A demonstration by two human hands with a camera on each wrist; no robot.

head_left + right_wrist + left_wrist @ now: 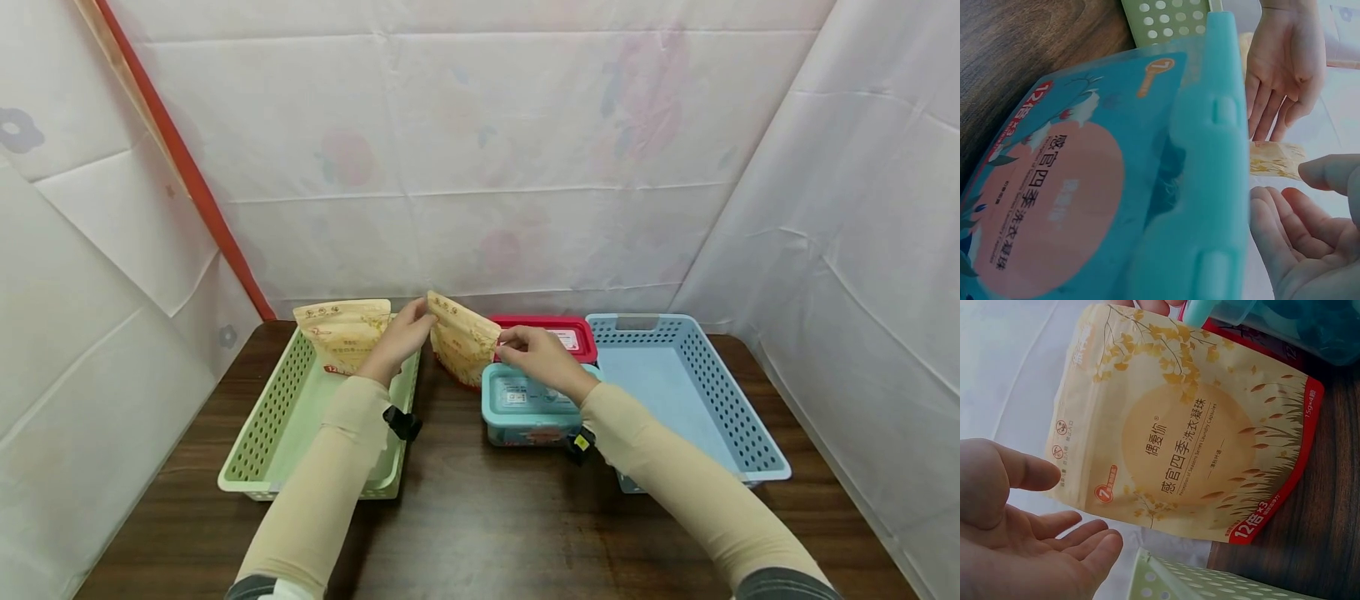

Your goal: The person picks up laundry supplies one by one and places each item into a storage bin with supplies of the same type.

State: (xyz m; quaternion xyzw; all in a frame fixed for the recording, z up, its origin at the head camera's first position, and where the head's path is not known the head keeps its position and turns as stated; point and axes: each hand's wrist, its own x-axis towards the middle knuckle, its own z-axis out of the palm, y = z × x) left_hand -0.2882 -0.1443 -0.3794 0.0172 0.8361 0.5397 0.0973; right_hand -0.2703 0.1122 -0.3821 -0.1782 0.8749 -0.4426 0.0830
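A yellow laundry-capsule pouch [463, 340] with a red bottom band stands upright, angled, between the two hands. My left hand [403, 333] is by its upper left corner; in the left wrist view the thumb reaches the pouch's edge [1063, 456] and the fingers are loosely spread. At the opposite upper corner is my right hand [542, 354], its thumb and fingers apart in the right wrist view, with the thumb tip by the pouch [1275, 159]. A teal lidded box [532, 404] sits under the right hand, and a red-lidded box [581, 333] lies behind it.
A similar yellow pouch [348, 333] stands in the green basket [277, 417] at the left, beneath the left forearm. On the right is a light-blue basket [731, 400]. White cloth [487, 150] hangs behind the dark wooden table [487, 517].
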